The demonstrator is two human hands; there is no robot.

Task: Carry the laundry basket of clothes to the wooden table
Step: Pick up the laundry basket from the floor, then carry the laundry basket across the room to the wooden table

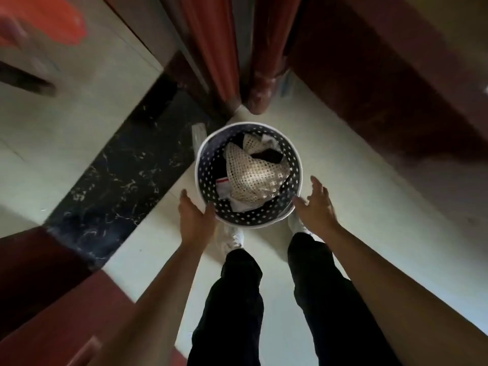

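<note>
A round dark laundry basket with a white rim and perforated walls stands on the pale floor just in front of my feet. Inside lie clothes: a cream knitted piece on top, with black and white garments under it. My left hand is at the basket's near left side, fingers apart, its thumb at or very near the rim. My right hand hovers by the near right side with spread fingers, a little apart from the rim. Neither hand grips the basket. No wooden table is recognisable in view.
Red curtains hang just beyond the basket. Dark wooden furniture rises on the right, and more reddish wood stands at lower left. A black marble strip crosses the floor on the left. An orange object is blurred at top left.
</note>
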